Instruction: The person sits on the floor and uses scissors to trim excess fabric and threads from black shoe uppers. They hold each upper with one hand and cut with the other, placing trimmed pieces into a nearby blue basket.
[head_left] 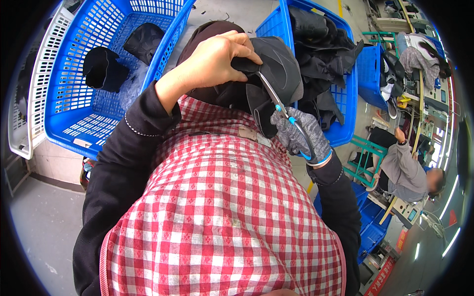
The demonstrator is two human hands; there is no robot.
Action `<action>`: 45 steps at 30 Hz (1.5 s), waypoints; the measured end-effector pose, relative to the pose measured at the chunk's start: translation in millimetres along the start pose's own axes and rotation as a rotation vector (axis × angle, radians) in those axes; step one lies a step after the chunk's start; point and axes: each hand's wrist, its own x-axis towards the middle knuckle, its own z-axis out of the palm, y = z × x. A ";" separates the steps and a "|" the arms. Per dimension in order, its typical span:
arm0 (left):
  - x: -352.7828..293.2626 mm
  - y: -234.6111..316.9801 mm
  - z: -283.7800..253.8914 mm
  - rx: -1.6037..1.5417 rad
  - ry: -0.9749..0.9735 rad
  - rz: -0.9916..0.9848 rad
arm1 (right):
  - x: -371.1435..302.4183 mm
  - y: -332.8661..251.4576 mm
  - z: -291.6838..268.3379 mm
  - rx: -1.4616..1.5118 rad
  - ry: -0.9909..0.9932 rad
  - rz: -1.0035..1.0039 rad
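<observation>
Up front, a dark cap (276, 64) is pinched by the left hand (217, 56); scissors (279, 106) — gripped in the gloved right hand (301, 135) — are angled up-left, tips hidden against fabric.

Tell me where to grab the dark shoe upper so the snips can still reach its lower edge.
Probably pinch the dark shoe upper along its top fold, from the person's left, as the bare left hand does. The piece hangs limp from there, so its lower edge drops free toward the thread snips in the gloved right hand.
</observation>
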 end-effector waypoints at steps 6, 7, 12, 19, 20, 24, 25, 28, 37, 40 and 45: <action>-0.5 -1.7 0.9 -0.001 -0.009 -0.021 | 2.7 -3.8 -2.0 0.556 -0.009 0.255; -0.6 -2.1 1.3 0.003 -0.006 -0.017 | 2.0 -4.3 -1.6 0.441 -0.010 0.222; 0.0 -3.1 2.1 0.016 0.001 -0.003 | 1.6 -6.8 6.7 0.495 0.100 0.225; -0.9 1.5 0.0 -0.004 -0.038 -0.032 | 1.7 -12.3 5.8 0.284 0.036 0.194; -1.3 2.2 -0.7 -0.005 -0.052 -0.044 | 1.6 -11.4 4.2 0.247 0.026 0.161; -3.4 1.9 -2.9 -0.032 -0.047 -0.038 | 5.3 -6.8 -3.6 0.318 -0.181 0.109; -3.8 0.8 -3.9 -0.049 -0.055 -0.038 | 6.5 -6.2 -4.7 0.294 -0.185 0.096; -4.1 -3.9 -7.4 -0.088 -0.080 -0.029 | 6.8 -0.6 2.5 0.053 -0.016 0.053; 4.8 -20.1 -29.3 -0.135 -0.317 -0.043 | 22.5 -4.0 12.8 -0.025 -0.024 0.080; 9.9 -24.2 -34.8 -0.137 -0.380 -0.026 | 27.6 0.6 11.8 -0.134 -0.045 0.029; 14.1 -27.5 -36.5 -0.115 -0.434 0.002 | 32.6 4.4 8.1 -0.627 -0.081 -0.325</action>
